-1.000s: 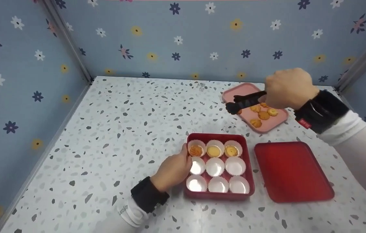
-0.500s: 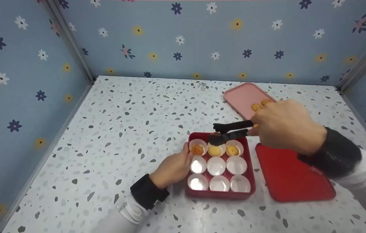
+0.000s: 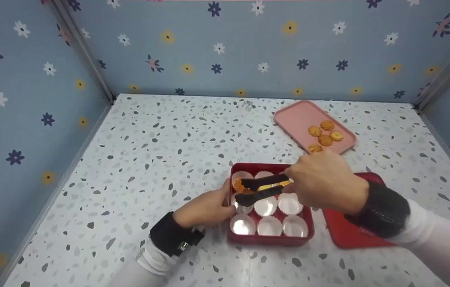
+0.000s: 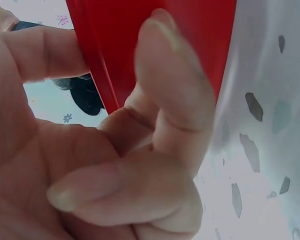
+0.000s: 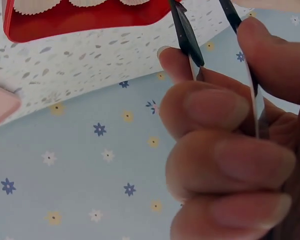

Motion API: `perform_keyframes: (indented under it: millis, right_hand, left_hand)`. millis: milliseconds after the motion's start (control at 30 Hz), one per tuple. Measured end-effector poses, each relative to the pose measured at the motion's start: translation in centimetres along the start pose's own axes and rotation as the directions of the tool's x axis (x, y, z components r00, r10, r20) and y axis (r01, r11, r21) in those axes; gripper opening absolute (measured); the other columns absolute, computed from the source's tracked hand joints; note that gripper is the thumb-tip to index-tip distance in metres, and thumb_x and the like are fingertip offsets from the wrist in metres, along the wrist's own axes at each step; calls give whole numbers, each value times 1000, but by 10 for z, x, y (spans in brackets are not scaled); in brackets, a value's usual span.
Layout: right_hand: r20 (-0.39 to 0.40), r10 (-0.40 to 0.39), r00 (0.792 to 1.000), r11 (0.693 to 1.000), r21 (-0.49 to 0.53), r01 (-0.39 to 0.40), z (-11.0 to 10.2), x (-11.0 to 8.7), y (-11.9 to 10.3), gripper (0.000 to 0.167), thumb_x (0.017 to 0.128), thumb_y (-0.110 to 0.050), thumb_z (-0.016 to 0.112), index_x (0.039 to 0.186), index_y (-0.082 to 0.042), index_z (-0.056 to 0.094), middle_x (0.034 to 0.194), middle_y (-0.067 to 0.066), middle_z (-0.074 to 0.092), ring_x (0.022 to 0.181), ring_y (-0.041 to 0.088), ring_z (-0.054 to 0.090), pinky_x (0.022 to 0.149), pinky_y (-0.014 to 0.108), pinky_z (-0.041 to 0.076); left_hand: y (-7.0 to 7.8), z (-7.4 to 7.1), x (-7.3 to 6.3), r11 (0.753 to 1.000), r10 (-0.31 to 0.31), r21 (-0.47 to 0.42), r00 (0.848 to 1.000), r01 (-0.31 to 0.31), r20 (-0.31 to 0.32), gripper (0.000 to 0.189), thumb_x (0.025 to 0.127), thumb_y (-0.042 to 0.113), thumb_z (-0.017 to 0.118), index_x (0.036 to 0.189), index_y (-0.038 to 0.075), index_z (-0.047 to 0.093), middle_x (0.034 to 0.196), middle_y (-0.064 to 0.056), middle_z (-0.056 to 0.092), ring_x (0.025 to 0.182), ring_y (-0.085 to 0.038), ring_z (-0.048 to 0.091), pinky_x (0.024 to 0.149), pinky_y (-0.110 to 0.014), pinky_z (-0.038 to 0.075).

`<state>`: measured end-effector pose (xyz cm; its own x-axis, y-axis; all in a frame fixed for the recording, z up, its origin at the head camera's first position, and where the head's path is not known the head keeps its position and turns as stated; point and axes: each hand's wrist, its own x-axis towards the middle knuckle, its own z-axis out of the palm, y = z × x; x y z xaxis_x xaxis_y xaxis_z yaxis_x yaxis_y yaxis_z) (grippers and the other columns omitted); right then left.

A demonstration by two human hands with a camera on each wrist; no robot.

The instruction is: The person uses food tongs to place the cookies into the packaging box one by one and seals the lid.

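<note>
The red square box (image 3: 270,240) holds rows of white paper cups (image 3: 265,205). Cookies sit in its far row, partly covered by black tongs (image 3: 259,195). My right hand (image 3: 324,181) grips the tongs over the box's left column. Between the tong tips an orange-brown cookie (image 3: 247,191) shows. In the right wrist view the fingers are curled around the tong arms (image 5: 187,37). My left hand (image 3: 205,207) holds the box's left side. The left wrist view has one finger passing over the rim and others against the outer wall (image 4: 200,30).
A pink tray (image 3: 298,115) with several cookies (image 3: 325,140) lies at the back right. Right of the box is a flat red lid (image 3: 356,233), partly under the right forearm. Flowered blue panels (image 3: 197,40) stand behind and beside the speckled table (image 3: 161,159).
My right hand has carried the tongs from above the pink tray, left and toward me, to over the box's left column. My left hand stays at the box's left side.
</note>
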<state>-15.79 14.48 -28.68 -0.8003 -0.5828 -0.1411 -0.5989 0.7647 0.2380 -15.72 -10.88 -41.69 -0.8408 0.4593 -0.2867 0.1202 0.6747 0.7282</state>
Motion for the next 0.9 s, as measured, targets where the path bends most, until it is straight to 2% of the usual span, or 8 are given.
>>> perform_keyframes:
  millis: [133, 200, 367, 567, 900]
  right_hand:
    - [31, 8, 999, 999, 31, -9, 5, 2, -3, 30, 87, -44, 72, 97, -16, 75, 53, -1, 45, 46, 18, 40, 39, 29, 31]
    - [31, 7, 1000, 999, 31, -8, 7, 2, -5, 29, 88, -44, 72, 96, -17, 75, 53, -1, 45, 46, 18, 39, 38, 29, 31]
    - [4, 3, 1000, 999, 33, -3, 15, 4, -7, 28, 88, -44, 71, 84, -16, 68, 53, -1, 44, 46, 18, 40, 38, 30, 33]
    - [21, 15, 1000, 996, 87, -16, 20, 5, -9, 26, 88, -43, 71, 86, -17, 67, 55, -2, 45, 46, 18, 41, 39, 30, 33]
    - [42, 15, 999, 996, 82, -18, 23, 5, -11, 30, 86, -42, 74, 82, -13, 64, 53, -1, 45, 45, 19, 41, 40, 29, 34]
  left_hand:
    - [0, 1, 1, 1000, 7, 2, 1000, -7, -2, 92, 92, 26, 61, 159, 8, 1, 76, -4, 59, 59, -17, 55, 56, -36, 51]
    - [0, 1, 2, 1000, 7, 7, 1000, -7, -1, 92, 92, 25, 60, 159, 8, 0, 74, -2, 57, 57, -16, 54, 55, -35, 49]
    - [0, 1, 1, 1000, -1, 18, 1000, 1, 5, 92, 91, 24, 59, 159, 5, 0, 70, 1, 53, 55, -13, 50, 52, -32, 46]
    - [0, 1, 1, 1000, -1, 20, 1000, 1, 13, 95, 90, 23, 63, 158, 2, 0, 76, -1, 60, 57, -14, 53, 53, -33, 48]
    - [1, 1, 2, 1000, 1, 19, 1000, -2, 20, 96, 90, 23, 64, 157, 1, -1, 78, -3, 62, 58, -16, 54, 54, -34, 49]
